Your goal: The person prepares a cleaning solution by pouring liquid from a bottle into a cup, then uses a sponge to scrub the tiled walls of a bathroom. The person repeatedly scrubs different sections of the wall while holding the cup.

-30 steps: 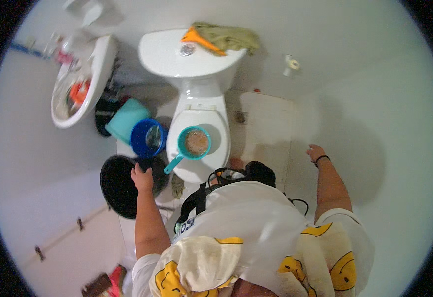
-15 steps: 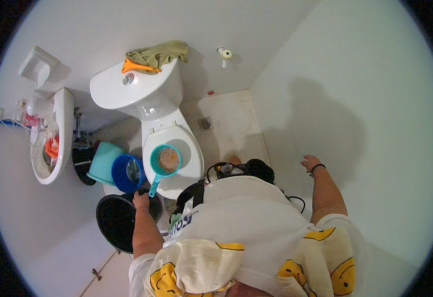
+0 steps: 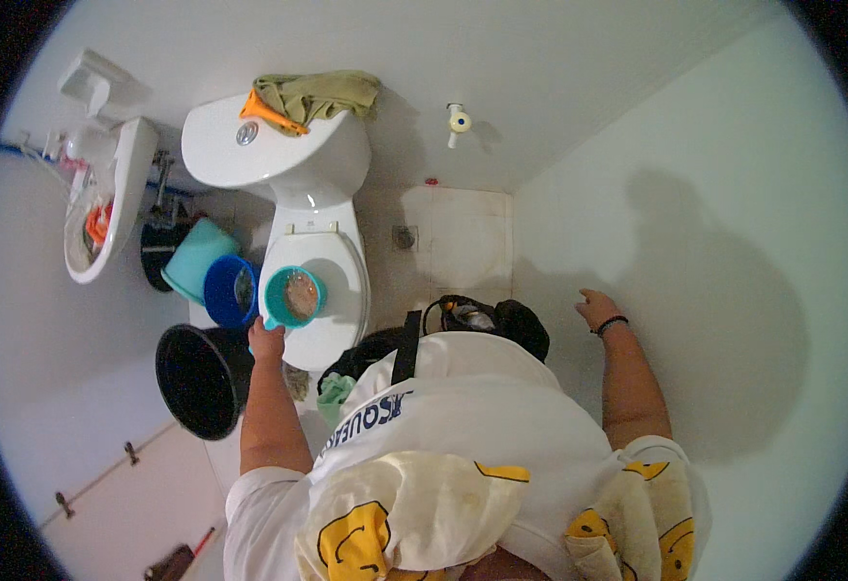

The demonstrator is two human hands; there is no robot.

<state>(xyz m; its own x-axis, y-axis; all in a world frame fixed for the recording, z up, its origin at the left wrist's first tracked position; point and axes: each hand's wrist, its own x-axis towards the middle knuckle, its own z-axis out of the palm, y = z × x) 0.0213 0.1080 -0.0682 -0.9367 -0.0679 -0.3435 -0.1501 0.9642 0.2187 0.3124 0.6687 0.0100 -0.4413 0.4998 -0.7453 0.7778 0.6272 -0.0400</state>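
Note:
My left hand (image 3: 266, 343) is closed around the handle of a teal water dipper (image 3: 273, 293). The dipper's round cup is over the closed white toilet lid (image 3: 343, 315), holding a cloudy, bubbly liquid. Most of the handle is hidden by my fingers. Out to the right, my right hand (image 3: 597, 308) is held near the white wall with its fingers loosely apart and nothing in it.
Left of the toilet stand a blue bucket (image 3: 213, 293), a tipped light teal bucket (image 3: 194, 259) and a black bin (image 3: 201, 387). An olive cloth (image 3: 341, 94) and an orange-handled tool (image 3: 274, 114) lie on the tank (image 3: 215, 160). A wall tap (image 3: 458, 122) and a sink (image 3: 131, 184) are farther off.
My left hand has gone from beside the dipper's handle to gripping it. My right hand remains out by the wall. The whole view has shifted a little.

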